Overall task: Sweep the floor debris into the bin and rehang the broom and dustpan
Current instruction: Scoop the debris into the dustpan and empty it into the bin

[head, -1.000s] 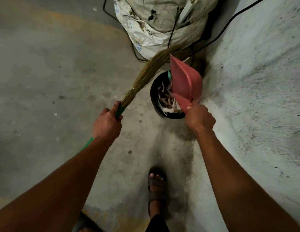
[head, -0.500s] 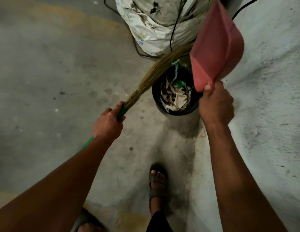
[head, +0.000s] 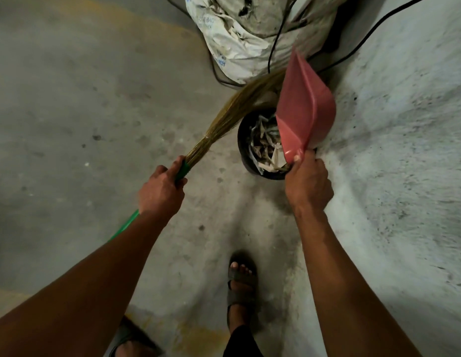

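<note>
Your right hand (head: 308, 184) grips the dustpan (head: 305, 109), tipped over the bin (head: 243, 150); your left (head: 161, 193) grips the broom (head: 224, 119). Tilt it off-centre and debris could spill past the rim.

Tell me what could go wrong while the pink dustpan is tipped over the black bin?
The bin already looks full of crumpled paper, so more tipped from the dustpan might spill onto the floor. The broom bristles reach past the rim, so a swing by the left hand could flick scraps out. Black cables lie close behind and could snag the bristles.
</note>
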The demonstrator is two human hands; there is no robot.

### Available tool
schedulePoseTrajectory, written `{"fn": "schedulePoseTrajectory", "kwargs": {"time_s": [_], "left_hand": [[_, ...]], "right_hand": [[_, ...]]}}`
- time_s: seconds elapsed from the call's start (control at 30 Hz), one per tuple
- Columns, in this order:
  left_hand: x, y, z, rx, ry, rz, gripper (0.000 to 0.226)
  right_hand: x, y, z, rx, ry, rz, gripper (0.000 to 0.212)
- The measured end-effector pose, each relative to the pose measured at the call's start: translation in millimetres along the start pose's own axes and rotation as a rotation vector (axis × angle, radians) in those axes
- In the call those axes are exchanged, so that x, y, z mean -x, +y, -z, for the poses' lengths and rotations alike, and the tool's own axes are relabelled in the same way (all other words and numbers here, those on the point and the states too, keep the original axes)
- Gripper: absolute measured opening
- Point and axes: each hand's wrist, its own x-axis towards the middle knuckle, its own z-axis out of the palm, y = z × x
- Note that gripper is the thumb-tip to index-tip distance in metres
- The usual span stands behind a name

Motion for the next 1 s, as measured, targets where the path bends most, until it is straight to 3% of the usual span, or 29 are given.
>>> {"fn": "schedulePoseTrajectory", "kwargs": {"time_s": [0.23, 0.47, 0.8, 1.0], "left_hand": [[-3.0, 4.1, -6.3, 0.03, -0.016, 0.017, 0.062], [-1.8, 7.6, -23.7, 0.177, -0.006, 0.156, 0.065], [7.2, -4.7, -52.4, 0.165, -0.007, 0.13, 0.063], [17.7, -11.6, -66.9, 0.121, -0.016, 0.101, 0.064]], "right_hand": [[2.8, 6.3, -19.0, 0.072, -0.162, -0.045, 0.036], [-20.9, 4.1, -46.5, 0.141, -0.253, 0.014, 0.034], [-15.5, 15.9, -94.5, 0.173, -0.208, 0.061, 0.035], [-10.6, 19.4, -114.9, 0.138, -0.244, 0.055, 0.048]]}}
